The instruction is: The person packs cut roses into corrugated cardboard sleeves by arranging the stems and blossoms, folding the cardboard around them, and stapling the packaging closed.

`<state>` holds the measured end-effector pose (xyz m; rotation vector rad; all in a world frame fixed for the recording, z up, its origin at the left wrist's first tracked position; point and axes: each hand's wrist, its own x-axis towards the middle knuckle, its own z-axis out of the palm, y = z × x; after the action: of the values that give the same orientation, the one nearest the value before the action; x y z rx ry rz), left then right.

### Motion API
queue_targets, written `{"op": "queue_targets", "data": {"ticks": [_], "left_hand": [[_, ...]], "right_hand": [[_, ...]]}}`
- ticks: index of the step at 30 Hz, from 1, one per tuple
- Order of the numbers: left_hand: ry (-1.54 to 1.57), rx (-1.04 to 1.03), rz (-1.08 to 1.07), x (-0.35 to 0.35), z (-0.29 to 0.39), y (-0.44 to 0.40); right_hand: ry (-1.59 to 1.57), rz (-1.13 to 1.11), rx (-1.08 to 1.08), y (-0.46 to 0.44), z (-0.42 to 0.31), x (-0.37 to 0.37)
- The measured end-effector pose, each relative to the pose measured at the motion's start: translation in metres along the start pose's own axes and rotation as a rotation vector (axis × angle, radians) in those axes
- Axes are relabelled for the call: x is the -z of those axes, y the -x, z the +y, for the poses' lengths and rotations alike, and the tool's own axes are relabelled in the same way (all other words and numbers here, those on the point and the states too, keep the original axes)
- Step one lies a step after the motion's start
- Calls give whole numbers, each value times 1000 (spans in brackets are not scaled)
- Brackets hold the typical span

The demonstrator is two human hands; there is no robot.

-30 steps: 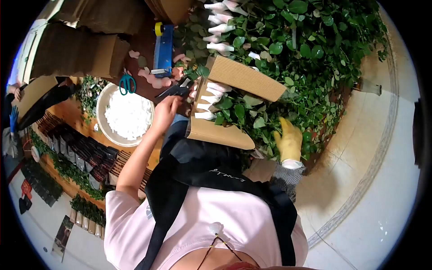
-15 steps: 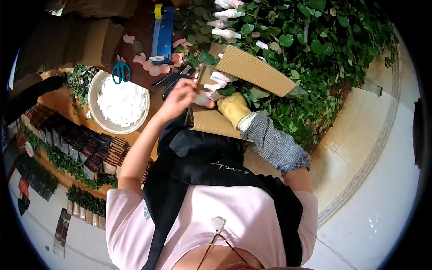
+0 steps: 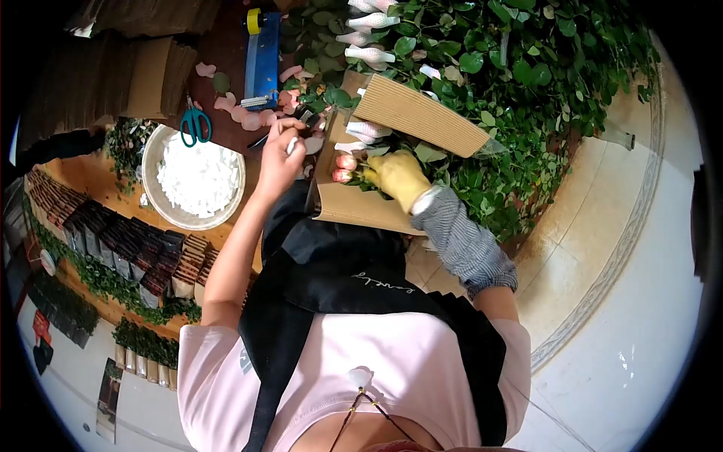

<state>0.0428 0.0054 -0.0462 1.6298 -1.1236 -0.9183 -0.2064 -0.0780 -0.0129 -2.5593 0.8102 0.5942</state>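
My right hand [image 3: 397,179], in a yellow glove, is closed around the stems of pink-tipped roses [image 3: 344,169] just above the corrugated cardboard. Their bare heads stick out to the left of the glove. My bare left hand [image 3: 282,160] is up to the left of the roses, fingers curled, with a small white piece [image 3: 292,145] showing between them; its kind is not clear. Under the roses lies a brown corrugated cardboard wrap [image 3: 365,208], with a raised flap [image 3: 422,114] behind. Flower heads in white net sleeves [image 3: 367,132] lie inside it.
A round bowl [image 3: 153,186] of small white pieces stands at left, teal scissors [image 3: 196,125] at its rim. Behind are a blue tape dispenser [image 3: 261,64], fallen petals [image 3: 239,113] and stacked cardboard [image 3: 147,79]. Leafy stems [image 3: 520,113] cover the right side.
My left hand has pulled back to the left from the roses, fingers curled in. The rose heads it covered now show bare. My gloved right hand keeps its grip, shifted slightly.
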Motion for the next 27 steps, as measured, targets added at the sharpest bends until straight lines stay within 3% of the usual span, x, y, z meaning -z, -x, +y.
{"op": "queue_targets", "data": {"ticks": [1, 2, 4, 5, 7, 9, 10, 11, 12, 13, 15, 17, 19, 22, 24, 25, 26, 27], "left_hand": [[34, 84, -28, 5, 0, 0], [20, 299, -150, 4, 2, 2], [-324, 173, -188, -20, 11, -2], [-429, 98, -227, -32, 10, -2], [-442, -96, -297, -49, 6, -5], [-361, -175, -249, -45, 4, -5], [-276, -64, -105, -42, 5, -3], [-191, 47, 31, -38, 5, -1], [-131, 178, 63, -20, 5, -7], [-204, 49, 150, -7, 15, -13], [-102, -5, 70, -6, 8, -11], [-238, 236, -192, -17, 1, -12], [-419, 142, -287, -42, 11, -16], [-505, -193, -178, -64, 7, -24], [-460, -209, -171, -53, 14, -18], [-416, -236, -159, -48, 21, -17], [-329, -117, -84, -47, 23, -12], [-174, -47, 139, -48, 12, -9]], "right_hand": [[-178, 130, 59, 4, 1, 6], [-174, 220, 31, 8, -2, 12], [-166, 311, 0, 4, -16, 28], [-13, 157, -149, 0, -19, 24], [132, -60, -357, -16, -16, 4], [242, 103, -260, -18, -6, -11], [245, 103, -254, -20, -2, -16], [-216, 253, -331, -20, 0, -22], [-451, 318, -371, -16, 2, -22], [-684, 397, -403, -12, 3, -19], [-321, 485, -96, 1, 12, 3], [-122, 554, -243, 3, -1, 31], [13, 289, -364, -7, 1, 17], [118, 315, -314, -18, 5, -5], [93, 349, -318, -17, 4, -12], [22, 246, -385, -21, 4, -6], [-19, 193, -419, -21, 4, -6], [-57, 141, -455, -22, 4, -5]]}}
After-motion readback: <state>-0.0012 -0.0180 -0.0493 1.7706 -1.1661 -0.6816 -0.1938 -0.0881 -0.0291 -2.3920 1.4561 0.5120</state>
